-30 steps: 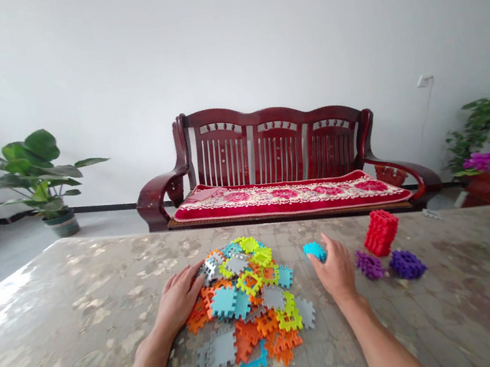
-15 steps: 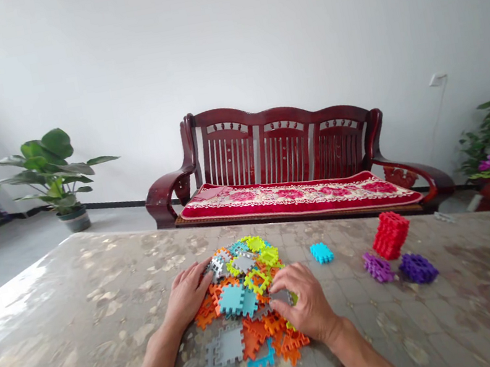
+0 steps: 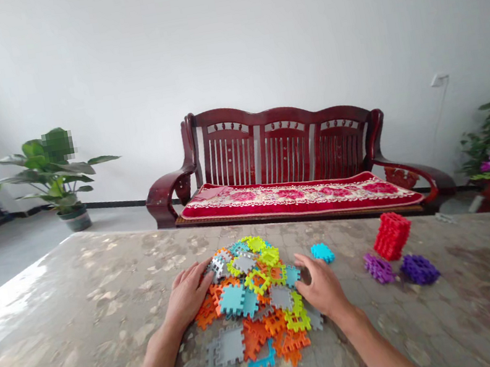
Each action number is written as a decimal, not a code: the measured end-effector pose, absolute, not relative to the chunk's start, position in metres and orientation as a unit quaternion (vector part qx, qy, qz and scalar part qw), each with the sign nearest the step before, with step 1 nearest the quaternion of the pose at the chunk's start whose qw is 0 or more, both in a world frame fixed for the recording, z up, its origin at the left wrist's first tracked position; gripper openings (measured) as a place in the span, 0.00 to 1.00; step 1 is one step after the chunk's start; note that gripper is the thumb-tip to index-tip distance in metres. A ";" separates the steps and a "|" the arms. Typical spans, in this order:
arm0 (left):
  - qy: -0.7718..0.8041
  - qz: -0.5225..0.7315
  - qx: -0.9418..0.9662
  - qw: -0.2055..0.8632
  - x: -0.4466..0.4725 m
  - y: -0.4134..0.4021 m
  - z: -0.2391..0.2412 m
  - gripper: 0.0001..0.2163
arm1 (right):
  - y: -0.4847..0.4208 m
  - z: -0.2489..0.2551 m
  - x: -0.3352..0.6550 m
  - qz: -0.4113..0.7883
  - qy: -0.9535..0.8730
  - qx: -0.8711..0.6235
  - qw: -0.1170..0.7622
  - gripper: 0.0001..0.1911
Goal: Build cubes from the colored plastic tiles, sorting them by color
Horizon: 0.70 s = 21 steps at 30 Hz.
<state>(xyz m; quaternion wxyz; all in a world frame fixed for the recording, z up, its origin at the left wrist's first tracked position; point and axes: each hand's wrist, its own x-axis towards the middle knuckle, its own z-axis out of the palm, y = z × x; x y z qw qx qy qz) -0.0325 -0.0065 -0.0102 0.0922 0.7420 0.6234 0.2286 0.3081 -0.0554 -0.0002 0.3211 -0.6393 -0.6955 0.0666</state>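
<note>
From here I can read no lettering, label, brand, number or sign anywhere in my head view.

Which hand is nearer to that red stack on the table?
The right. Your right hand is at the right edge of the mixed pile, left of the red stack; your left hand is farther off, at the pile's left edge.
</note>
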 end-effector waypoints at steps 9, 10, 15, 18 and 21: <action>0.623 0.231 0.742 0.088 -0.034 -0.005 -0.014 0.22 | -0.051 -0.009 0.305 0.139 -0.648 -0.648 0.376 0.27; 0.623 0.232 0.742 0.088 -0.034 -0.005 -0.014 0.22 | -0.050 -0.012 0.305 0.151 -0.641 -0.646 0.387 0.27; 0.622 0.234 0.742 0.090 -0.034 -0.005 -0.014 0.22 | -0.050 -0.012 0.307 0.131 -0.644 -0.610 0.442 0.20; 0.626 0.235 0.739 0.085 -0.033 -0.006 -0.013 0.21 | -0.059 0.002 0.300 0.072 -0.697 -0.554 0.449 0.12; 0.627 0.238 0.737 0.081 -0.032 -0.006 -0.013 0.21 | -0.073 0.020 0.279 0.037 -0.765 -0.483 0.425 0.08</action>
